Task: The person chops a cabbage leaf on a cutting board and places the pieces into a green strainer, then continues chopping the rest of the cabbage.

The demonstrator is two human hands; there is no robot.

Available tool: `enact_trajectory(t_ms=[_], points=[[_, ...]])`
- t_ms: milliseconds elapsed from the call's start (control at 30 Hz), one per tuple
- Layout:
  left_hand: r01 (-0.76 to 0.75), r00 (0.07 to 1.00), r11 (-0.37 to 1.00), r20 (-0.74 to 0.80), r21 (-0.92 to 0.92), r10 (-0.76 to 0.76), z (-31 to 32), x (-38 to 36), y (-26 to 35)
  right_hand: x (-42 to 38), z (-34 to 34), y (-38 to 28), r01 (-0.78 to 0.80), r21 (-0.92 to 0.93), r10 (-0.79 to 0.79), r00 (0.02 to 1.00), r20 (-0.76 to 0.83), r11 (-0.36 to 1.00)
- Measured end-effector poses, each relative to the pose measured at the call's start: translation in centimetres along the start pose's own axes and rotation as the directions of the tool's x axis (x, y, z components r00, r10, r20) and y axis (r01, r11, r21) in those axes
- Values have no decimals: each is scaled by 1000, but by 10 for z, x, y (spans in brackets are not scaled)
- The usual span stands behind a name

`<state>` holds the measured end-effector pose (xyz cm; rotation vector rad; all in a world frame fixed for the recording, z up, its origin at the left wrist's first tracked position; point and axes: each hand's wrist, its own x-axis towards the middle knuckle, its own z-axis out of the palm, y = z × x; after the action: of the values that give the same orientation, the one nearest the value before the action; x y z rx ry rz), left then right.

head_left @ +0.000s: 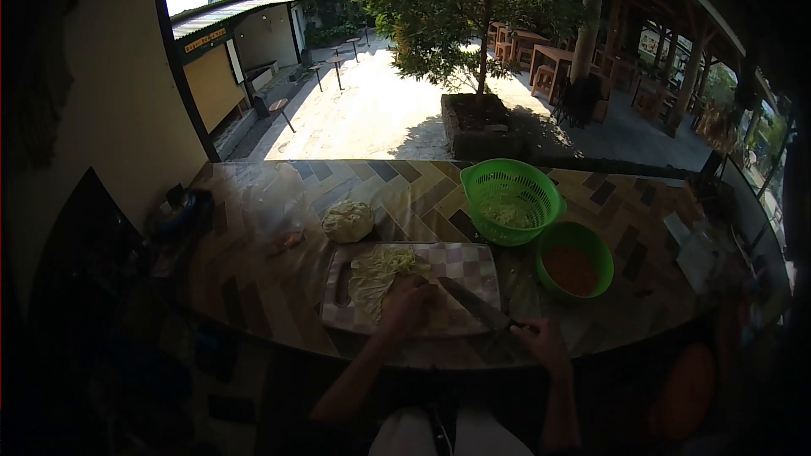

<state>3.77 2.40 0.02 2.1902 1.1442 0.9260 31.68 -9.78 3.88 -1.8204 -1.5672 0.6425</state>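
Observation:
A checkered cutting board [471, 266] lies on the table in front of me, with flattened pale cabbage leaves [369, 281] and a small pile of shredded cabbage [397, 259] on it. Bent over the right edge of the leaves, my left hand [409, 300] has its fingers closed on the cabbage; the fingertips are dim. My right hand [541, 341] grips the handle of a kitchen knife [473, 301]. Its blade points up and left over the board's right part, the tip close to my left hand. Behind the board's left side sits a rounded piece of cabbage [348, 221].
A green colander [473, 176] holding shredded cabbage stands behind the board. Right of it is a green bowl [606, 268] with orange contents. A clear plastic bag [272, 198] lies at the left, and pale packaging [699, 249] at the right. Beyond the table is a sunlit yard.

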Motion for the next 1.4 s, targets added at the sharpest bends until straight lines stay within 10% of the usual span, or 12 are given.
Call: enact_trajectory(t_ms=[467,1400], points=[[206,970,891,202,-405,-133,1,-5,2,11,-12,3,-55,14,52,985,162,998],[8,997,966,-70,-258,-26,13,61,66,26,-34,-17,-292,349,224,949,221,891]])
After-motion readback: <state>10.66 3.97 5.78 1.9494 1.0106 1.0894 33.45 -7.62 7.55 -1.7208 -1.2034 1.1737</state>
